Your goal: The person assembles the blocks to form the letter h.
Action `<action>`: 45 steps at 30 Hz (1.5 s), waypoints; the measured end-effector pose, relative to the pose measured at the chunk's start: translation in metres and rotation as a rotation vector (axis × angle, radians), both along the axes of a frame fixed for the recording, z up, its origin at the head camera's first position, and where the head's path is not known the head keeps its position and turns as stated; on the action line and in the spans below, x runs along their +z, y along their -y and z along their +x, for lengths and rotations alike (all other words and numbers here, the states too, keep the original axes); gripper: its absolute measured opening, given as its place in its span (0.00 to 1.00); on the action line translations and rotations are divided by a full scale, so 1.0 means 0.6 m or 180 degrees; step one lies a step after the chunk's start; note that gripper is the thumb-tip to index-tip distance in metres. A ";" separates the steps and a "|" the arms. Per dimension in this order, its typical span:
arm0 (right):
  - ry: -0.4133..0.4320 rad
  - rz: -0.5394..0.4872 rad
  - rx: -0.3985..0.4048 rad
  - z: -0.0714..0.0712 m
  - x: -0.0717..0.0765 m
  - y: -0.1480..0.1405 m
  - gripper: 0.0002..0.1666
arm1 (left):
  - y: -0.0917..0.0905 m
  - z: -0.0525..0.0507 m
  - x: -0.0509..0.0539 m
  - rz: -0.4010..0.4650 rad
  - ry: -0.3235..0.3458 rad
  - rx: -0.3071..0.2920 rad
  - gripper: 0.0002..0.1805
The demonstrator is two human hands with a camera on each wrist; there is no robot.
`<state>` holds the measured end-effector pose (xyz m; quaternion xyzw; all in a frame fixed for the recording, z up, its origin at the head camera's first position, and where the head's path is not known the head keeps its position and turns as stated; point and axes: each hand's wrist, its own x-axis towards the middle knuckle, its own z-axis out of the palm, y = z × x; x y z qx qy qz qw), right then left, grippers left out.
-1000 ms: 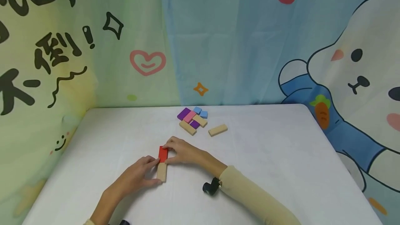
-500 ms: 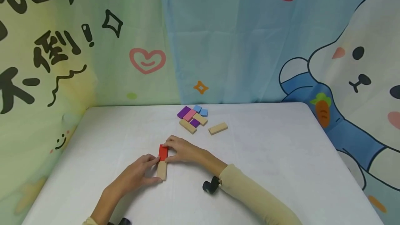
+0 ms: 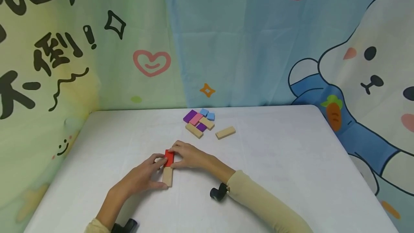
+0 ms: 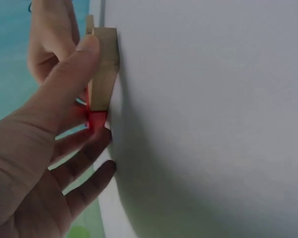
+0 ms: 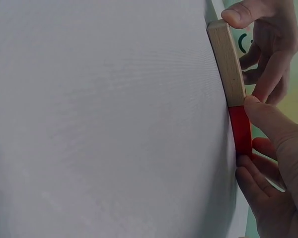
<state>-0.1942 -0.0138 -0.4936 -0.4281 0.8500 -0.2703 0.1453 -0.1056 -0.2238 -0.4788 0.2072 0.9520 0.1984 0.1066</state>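
Observation:
A red block point(image 3: 169, 158) and a plain wooden block point(image 3: 167, 176) lie end to end on the white table, the red one farther away. My left hand point(image 3: 142, 175) spans the pair: its thumb presses the near end of the wooden block point(image 4: 105, 69), and its index finger reaches the red block's left side. With thumb and fingertips, my right hand point(image 3: 191, 155) pinches the red block point(image 5: 241, 130) at its right side and far end. In the left wrist view the red block point(image 4: 97, 119) is partly covered by fingers.
Toward the table's far edge lies a loose cluster with purple blocks point(image 3: 190, 116), a pink block point(image 3: 196, 119), blue blocks point(image 3: 211, 117) and plain wooden blocks point(image 3: 194, 131). One more wooden block point(image 3: 225, 132) lies apart to their right. A printed curtain point(image 3: 226, 46) hangs behind.
My left hand's fingers have shifted slightly up and right, with the index finger now farther onto the red block. The right hand and both blocks stay in place.

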 end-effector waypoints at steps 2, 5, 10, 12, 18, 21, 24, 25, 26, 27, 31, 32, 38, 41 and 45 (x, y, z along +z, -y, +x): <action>0.0000 -0.0005 -0.0015 0.001 0.000 -0.001 0.30 | -0.001 -0.003 0.003 -0.0023 -0.0005 -0.0035 0.49; 0.0046 -0.0013 -0.0059 0.002 0.001 -0.002 0.30 | -0.002 -0.006 0.007 -0.0077 -0.0022 -0.0099 0.49; 0.0078 0.0009 -0.0091 0.005 0.002 -0.001 0.30 | -0.001 -0.008 0.009 -0.0138 -0.0010 -0.0110 0.49; 0.0082 0.0018 -0.0091 0.005 0.002 -0.001 0.29 | 0.000 -0.008 0.008 -0.0144 -0.0006 -0.0092 0.49; 0.0026 0.0052 -0.0174 0.004 0.007 -0.009 0.31 | 0.000 -0.008 0.005 -0.0087 -0.0037 -0.0085 0.48; 0.0055 -0.0014 -0.0425 -0.007 0.018 -0.034 0.30 | -0.001 -0.009 0.003 -0.0064 -0.0075 -0.0083 0.48; 0.0095 -0.0079 -0.0801 -0.029 0.033 -0.078 0.30 | -0.001 -0.009 0.001 -0.0055 -0.0086 -0.0067 0.47; 0.0084 -0.0093 -0.0926 -0.037 0.036 -0.095 0.29 | -0.001 -0.009 0.001 -0.0054 -0.0076 -0.0052 0.47; 0.0071 -0.0092 -0.1037 -0.045 0.040 -0.112 0.29 | -0.001 -0.008 0.000 -0.0050 -0.0067 -0.0041 0.47; 0.0045 -0.0080 -0.1139 -0.053 0.042 -0.129 0.29 | 0.000 -0.008 0.000 -0.0051 -0.0059 -0.0033 0.47; 0.0107 -0.0147 -0.1398 -0.078 0.044 -0.182 0.26 | 0.002 -0.006 0.002 -0.0043 -0.0070 -0.0046 0.46; 0.0149 -0.0162 -0.1390 -0.083 0.043 -0.189 0.25 | 0.003 -0.006 0.003 -0.0047 -0.0093 -0.0059 0.46; 0.0058 0.0110 -0.1189 -0.110 0.028 -0.185 0.24 | 0.006 -0.005 0.006 -0.0060 -0.0160 -0.0121 0.45; -0.0010 0.0210 -0.1249 -0.122 0.023 -0.171 0.26 | 0.006 -0.005 0.004 -0.0062 -0.0175 -0.0128 0.45; -0.0051 0.0341 -0.1235 -0.141 0.023 -0.156 0.26 | 0.004 -0.003 0.004 -0.0059 -0.0184 -0.0120 0.44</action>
